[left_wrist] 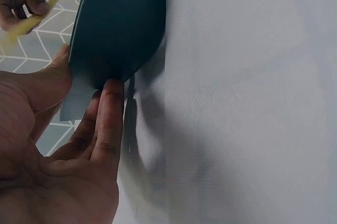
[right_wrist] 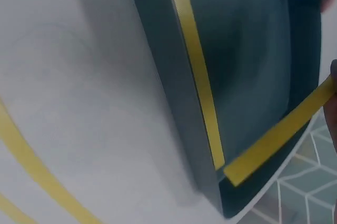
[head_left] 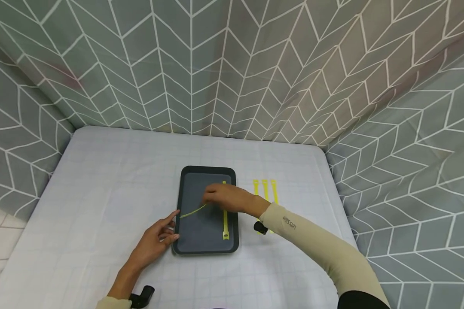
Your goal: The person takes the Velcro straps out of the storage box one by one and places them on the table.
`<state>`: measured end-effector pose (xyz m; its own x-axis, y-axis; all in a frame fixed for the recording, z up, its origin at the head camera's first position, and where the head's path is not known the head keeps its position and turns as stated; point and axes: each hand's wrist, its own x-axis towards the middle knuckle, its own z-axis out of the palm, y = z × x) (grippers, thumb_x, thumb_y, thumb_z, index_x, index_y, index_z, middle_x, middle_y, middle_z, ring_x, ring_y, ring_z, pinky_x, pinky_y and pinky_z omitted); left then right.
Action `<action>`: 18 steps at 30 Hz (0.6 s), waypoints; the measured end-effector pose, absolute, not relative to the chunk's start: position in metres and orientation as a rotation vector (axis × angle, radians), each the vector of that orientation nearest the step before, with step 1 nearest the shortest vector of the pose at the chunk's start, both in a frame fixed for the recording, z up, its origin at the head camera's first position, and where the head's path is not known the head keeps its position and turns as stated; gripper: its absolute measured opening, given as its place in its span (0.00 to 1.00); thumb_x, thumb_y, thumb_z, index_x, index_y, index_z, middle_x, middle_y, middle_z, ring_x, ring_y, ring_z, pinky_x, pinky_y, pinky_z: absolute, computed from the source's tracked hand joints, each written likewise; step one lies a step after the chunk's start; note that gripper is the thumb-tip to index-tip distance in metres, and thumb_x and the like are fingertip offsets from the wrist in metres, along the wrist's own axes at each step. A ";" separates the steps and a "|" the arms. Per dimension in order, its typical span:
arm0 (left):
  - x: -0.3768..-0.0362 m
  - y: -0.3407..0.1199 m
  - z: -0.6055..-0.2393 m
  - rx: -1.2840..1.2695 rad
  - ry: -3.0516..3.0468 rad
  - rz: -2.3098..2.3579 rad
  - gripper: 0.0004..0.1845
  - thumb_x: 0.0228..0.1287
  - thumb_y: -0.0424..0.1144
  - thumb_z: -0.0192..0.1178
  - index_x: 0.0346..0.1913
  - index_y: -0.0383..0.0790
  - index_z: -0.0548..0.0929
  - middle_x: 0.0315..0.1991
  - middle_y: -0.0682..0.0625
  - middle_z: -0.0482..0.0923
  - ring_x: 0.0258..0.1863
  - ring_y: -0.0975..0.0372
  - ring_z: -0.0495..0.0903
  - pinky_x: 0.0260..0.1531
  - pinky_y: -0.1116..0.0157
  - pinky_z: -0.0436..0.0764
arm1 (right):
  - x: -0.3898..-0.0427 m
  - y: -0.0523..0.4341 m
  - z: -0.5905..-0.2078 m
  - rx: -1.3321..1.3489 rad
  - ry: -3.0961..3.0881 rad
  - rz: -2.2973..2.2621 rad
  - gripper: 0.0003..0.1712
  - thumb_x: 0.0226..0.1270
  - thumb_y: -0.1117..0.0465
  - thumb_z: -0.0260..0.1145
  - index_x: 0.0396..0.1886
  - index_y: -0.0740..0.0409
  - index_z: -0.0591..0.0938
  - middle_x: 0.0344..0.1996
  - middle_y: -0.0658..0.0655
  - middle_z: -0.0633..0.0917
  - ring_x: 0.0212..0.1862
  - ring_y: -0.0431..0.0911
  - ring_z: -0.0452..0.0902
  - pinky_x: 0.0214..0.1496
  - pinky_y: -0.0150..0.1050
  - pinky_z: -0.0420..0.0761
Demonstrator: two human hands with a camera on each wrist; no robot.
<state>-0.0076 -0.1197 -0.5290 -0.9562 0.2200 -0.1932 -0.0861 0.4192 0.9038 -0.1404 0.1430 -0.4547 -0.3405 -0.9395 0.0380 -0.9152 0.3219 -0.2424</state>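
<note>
A dark grey rectangular tray (head_left: pixel 197 246) lies on the table. My left hand (head_left: pixel 154 242) holds its left edge, with fingers against the rim and outer wall in the left wrist view. Over the tray, my right hand (head_left: pixel 228 197) pinches a yellow cable strap (right_wrist: pixel 279 140); its free end slants toward the tray's left side in the head view. A second yellow strap (head_left: pixel 226 223) lies lengthwise along the tray's right side, its slotted head toward me. The right hand covers part of that strap's middle.
To the tray's right, three yellow straps (head_left: pixel 264 189) lie side by side on the white tablecloth (head_left: pixel 120 184), partly hidden under the right forearm. A patterned grey curtain (head_left: pixel 216 86) hangs behind the table and along its sides.
</note>
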 end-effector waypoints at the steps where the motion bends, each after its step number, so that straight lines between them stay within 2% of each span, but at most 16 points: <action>1: -0.008 -0.120 -0.529 0.119 2.397 1.551 0.39 0.64 0.30 0.67 0.77 0.47 0.64 0.54 0.41 0.75 0.46 0.59 0.80 0.50 0.60 0.83 | -0.142 0.146 -0.453 -1.715 2.472 -0.408 0.08 0.72 0.66 0.65 0.47 0.54 0.86 0.45 0.51 0.84 0.49 0.42 0.81 0.53 0.31 0.81; 10: -0.009 -0.120 -0.525 0.094 2.388 1.562 0.39 0.64 0.30 0.67 0.76 0.47 0.66 0.54 0.41 0.75 0.45 0.60 0.79 0.49 0.61 0.83 | -0.149 0.177 -0.450 -1.302 2.532 -0.892 0.08 0.68 0.68 0.67 0.45 0.58 0.85 0.40 0.53 0.86 0.40 0.41 0.82 0.42 0.29 0.82; 18: -0.008 -0.120 -0.527 0.113 2.395 1.559 0.39 0.64 0.30 0.67 0.76 0.46 0.65 0.54 0.41 0.75 0.45 0.60 0.79 0.50 0.59 0.83 | -0.146 0.194 -0.458 -0.914 2.584 -1.130 0.06 0.66 0.68 0.69 0.42 0.59 0.85 0.38 0.54 0.87 0.41 0.44 0.85 0.45 0.30 0.86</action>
